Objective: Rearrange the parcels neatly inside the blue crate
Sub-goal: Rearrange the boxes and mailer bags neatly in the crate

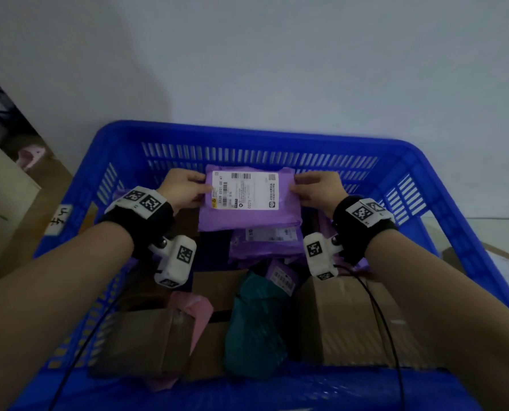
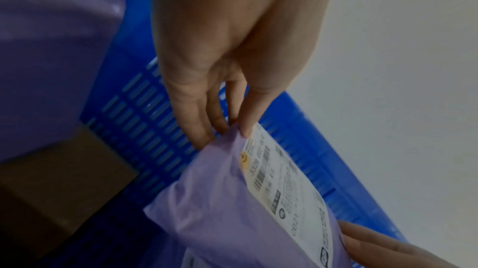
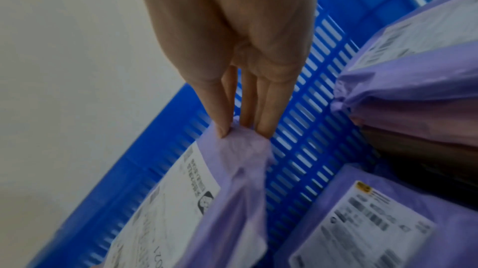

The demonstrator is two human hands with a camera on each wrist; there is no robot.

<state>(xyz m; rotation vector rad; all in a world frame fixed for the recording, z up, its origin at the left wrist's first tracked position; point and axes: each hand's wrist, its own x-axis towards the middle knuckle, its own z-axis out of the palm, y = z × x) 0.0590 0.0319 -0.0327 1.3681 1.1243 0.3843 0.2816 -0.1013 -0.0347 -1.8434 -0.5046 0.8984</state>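
Note:
A purple parcel [image 1: 249,216] with a white shipping label is held flat above the far half of the blue crate [image 1: 443,185]. My left hand [image 1: 185,188] pinches its left edge, thumb on top and fingers beneath. My right hand [image 1: 315,188] pinches its right edge the same way. In the left wrist view the left hand [image 2: 227,131] grips the purple parcel [image 2: 220,200] at its corner. In the right wrist view the right hand [image 3: 240,127] bunches the bag's corner of the purple parcel [image 3: 232,200]. More purple parcels [image 1: 265,247] lie stacked beneath it.
Inside the crate near me lie a dark green bag [image 1: 256,324], a pink bag [image 1: 194,310], a small purple parcel [image 1: 280,277] and brown cardboard boxes [image 1: 351,318] at left and right. A white wall stands behind. Cardboard boxes [image 1: 1,203] stand outside at left.

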